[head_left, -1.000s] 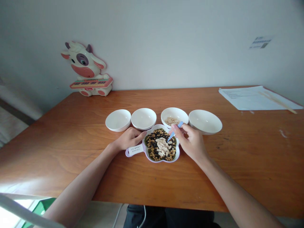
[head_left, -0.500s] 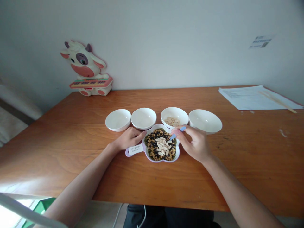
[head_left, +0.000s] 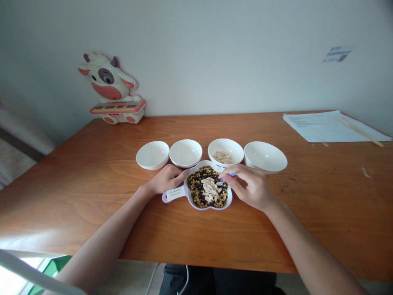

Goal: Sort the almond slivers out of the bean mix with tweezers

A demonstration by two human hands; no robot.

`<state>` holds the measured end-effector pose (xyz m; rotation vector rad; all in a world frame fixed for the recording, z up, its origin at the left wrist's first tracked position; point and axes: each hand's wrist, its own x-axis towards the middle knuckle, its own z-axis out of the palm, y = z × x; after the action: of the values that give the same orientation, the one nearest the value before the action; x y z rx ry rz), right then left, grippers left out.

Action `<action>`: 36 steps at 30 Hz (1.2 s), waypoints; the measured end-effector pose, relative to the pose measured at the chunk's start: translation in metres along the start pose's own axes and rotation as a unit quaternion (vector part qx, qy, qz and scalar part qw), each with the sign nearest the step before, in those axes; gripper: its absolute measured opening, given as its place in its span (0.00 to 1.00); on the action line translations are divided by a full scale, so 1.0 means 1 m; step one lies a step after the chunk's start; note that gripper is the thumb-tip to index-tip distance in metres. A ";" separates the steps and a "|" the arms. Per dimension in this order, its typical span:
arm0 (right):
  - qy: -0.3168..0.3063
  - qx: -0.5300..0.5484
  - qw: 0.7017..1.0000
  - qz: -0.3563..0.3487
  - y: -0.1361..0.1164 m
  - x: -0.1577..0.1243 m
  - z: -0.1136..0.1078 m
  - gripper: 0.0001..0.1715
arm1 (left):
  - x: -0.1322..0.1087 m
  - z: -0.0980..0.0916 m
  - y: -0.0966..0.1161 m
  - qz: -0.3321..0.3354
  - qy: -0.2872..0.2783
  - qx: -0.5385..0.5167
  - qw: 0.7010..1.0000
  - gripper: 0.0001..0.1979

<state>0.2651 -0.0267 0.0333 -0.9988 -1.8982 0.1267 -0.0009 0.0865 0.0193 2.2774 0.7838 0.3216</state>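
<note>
My left hand [head_left: 168,179] lies on the left rim of a white flower-shaped dish [head_left: 193,201], its fingers together and steadying the dish. The dish has a labelled handle [head_left: 175,194] and holds dark beans and yellow grains, with a small pile of pale seeds [head_left: 209,189] on top. My right hand [head_left: 249,187] pinches small blue tweezers [head_left: 231,174] over the dish's right side. Its fingers hide the tweezer tips. Just behind the dish stands a white bowl [head_left: 225,144] with a few pale seeds [head_left: 222,157] inside.
Several more white bowls stand in the row, including one [head_left: 152,155] and another [head_left: 185,153] left of the seed bowl, and a third [head_left: 265,157] to its right. All stand on a wooden table [head_left: 92,176]. Papers [head_left: 328,127] lie back right; a cow-shaped toy keyboard [head_left: 112,92] stands back left.
My right hand has moved lower and nearer the dish, and the blue tweezers are now mostly hidden by its fingers. My left hand and the dish have stayed put.
</note>
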 end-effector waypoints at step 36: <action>-0.003 -0.027 1.000 -0.016 0.001 0.002 0.002 0.07 | -0.001 0.000 0.000 0.004 0.009 -0.004 1.000 0.31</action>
<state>0.2638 -0.0241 0.0327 -1.0045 -1.9315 0.0608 -0.0011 0.0855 0.0193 2.2742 0.7807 0.3500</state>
